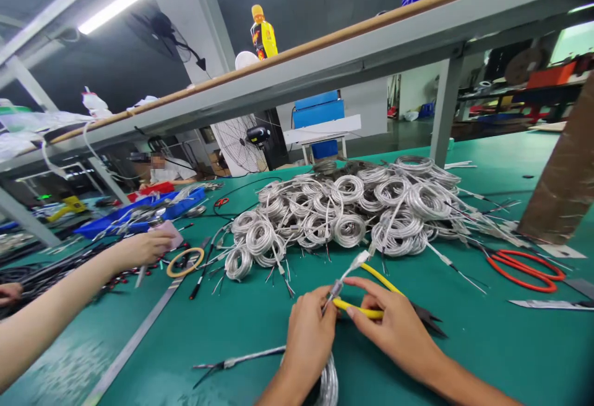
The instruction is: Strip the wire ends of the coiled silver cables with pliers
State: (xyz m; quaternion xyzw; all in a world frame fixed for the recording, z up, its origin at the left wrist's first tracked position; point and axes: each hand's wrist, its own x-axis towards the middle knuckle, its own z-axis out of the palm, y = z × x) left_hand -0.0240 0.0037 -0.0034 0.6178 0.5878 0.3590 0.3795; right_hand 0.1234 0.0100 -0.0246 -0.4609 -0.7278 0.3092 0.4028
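My left hand (312, 332) is closed on a clear-jacketed silvery cable (335, 289), pinching it near a white tag-like piece (359, 260). Below that hand hangs a coil of the same cable (328, 384), partly hidden by the wrist; its stripped end with dark wires (218, 366) points left. Yellow-handled pliers (383, 279) lie in my right hand (394, 325), handles spread toward the left and dark jaws sticking out at the right. The right index fingertip reaches the cable beside my left fingers, and the thumb is at the lower handle.
Behind my hands rises a pile of coiled cables (348, 229). Orange-handled scissors (526, 270) and a blade (547, 304) lie right. On the left are a steel ruler (139, 335), a tape roll (185, 262), a blue tray (139, 214) and a co-worker's arm (93, 276). A shelf (297, 78) crosses above.
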